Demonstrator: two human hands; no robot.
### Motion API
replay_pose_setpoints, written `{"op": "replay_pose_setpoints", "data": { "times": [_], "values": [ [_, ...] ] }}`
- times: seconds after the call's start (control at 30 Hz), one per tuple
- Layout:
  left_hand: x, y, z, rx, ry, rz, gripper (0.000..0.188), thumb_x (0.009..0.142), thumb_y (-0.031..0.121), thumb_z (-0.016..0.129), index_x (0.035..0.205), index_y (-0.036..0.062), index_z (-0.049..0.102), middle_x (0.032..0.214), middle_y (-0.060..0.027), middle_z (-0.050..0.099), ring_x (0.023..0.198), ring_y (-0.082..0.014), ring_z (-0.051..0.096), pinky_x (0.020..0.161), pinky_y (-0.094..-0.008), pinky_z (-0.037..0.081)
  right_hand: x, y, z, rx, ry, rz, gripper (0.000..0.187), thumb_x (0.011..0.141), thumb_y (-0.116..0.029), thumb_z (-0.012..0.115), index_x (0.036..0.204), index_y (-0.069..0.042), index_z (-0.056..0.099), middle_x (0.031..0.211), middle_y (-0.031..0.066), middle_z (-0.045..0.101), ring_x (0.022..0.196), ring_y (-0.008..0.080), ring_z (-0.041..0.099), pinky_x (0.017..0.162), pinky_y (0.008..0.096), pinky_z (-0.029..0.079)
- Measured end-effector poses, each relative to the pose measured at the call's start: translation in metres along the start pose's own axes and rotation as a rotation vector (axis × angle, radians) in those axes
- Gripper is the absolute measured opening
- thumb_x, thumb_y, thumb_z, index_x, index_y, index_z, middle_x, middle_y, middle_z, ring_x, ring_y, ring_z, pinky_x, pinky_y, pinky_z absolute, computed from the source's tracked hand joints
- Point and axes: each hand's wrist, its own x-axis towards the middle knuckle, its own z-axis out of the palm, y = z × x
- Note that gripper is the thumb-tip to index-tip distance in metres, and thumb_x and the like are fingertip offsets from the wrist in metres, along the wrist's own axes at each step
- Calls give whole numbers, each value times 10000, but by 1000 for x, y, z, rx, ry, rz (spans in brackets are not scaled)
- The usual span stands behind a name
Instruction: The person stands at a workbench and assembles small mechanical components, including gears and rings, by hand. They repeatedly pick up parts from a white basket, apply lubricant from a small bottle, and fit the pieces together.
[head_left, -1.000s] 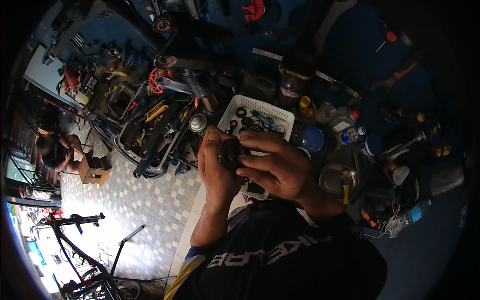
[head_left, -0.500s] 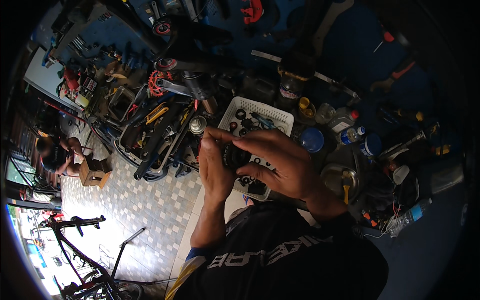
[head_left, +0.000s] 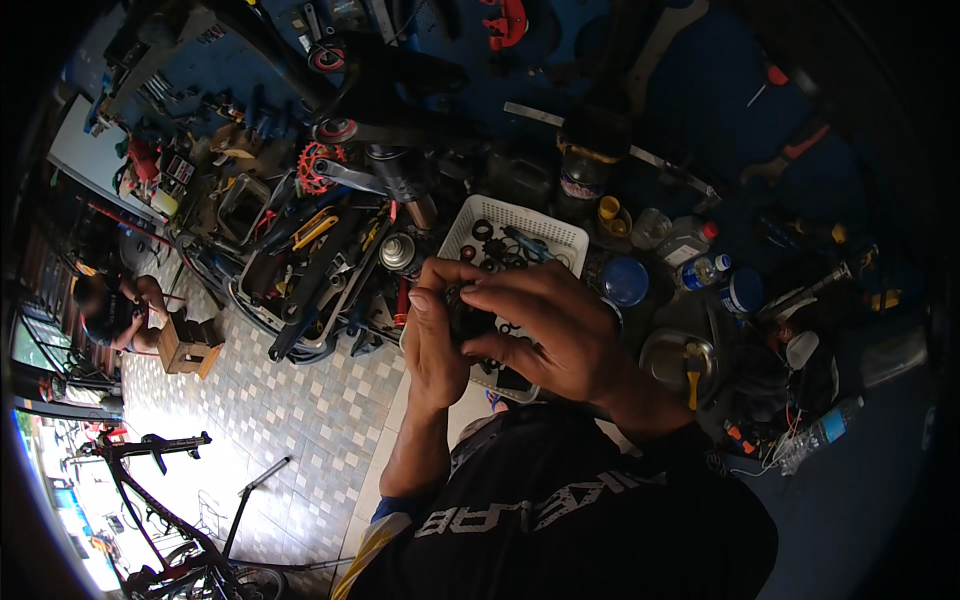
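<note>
One dark round part point(head_left: 470, 318): I am holding it above the left side of the white basket point(head_left: 540, 222); my left hand point(head_left: 437, 345) is cupping it, my right hand point(head_left: 560, 325) is pinching it. Left of the basket, one silver canister point(head_left: 398, 251) is standing; right, one blue lid point(head_left: 625, 279) is lying.

White basket point(head_left: 545, 224) holds dark rings point(head_left: 476, 228); tiled floor point(head_left: 310, 420) bears wooden stool point(head_left: 182, 345).

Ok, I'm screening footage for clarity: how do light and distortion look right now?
In the head view, glare bleaches the floor at lower left; the dark part between the fingers is shadowed, its detail hard to read; edges bend toward the black rim.
</note>
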Motion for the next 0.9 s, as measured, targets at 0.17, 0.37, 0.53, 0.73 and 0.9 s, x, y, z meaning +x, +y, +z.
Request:
{"op": "replay_pose_setpoints", "data": {
  "times": [0.17, 0.37, 0.53, 0.73, 0.9],
  "values": [
    [-1, 2, 3, -11, 18, -4, 696, 1079, 560, 171, 1131, -24, 545, 984, -83, 592, 905, -126, 553, 827, -256, 436, -1, 3, 2, -34, 9, -14, 566, 735, -174, 866, 1231, -19, 644, 1149, 111, 661, 921, 239, 649, 745, 342, 540],
    [-4, -3, -2, -21, -22, 31, 684, 1073, 571, 223, 1136, -31, 541, 1004, -90, 581, 931, -136, 546, 842, -274, 432, -1, 0, 1, -50, 7, -15, 557, 730, -173, 867, 1218, -17, 648, 1114, 104, 657, 914, 245, 642, 750, 346, 536],
    [-3, -6, -4, -55, -20, -29, 605, 1067, 556, 302, 1072, -2, 536, 895, -60, 571, 808, -107, 523, 741, -249, 418, 1, 0, 1, -13, -7, 11, 569, 724, -187, 874, 1221, -22, 651, 1082, 93, 648, 908, 241, 634, 759, 348, 528],
    [2, 9, 6, -529, 70, -313, 476, 1079, 482, 320, 1018, 52, 514, 654, -36, 522, 480, -89, 416, 416, -226, 323, 4, 11, 10, 89, 21, 98, 602, 698, -284, 891, 1219, -52, 700, 1048, 66, 651, 929, 219, 639, 783, 341, 531],
    [3, 13, 5, -704, 130, -395, 466, 1074, 490, 341, 1052, 65, 532, 674, -42, 551, 516, -112, 473, 450, -245, 389, 6, 18, 12, -11, -15, 34, 658, 713, -309, 888, 1272, -48, 659, 1107, 89, 619, 984, 243, 614, 833, 376, 511]
  ]
}}
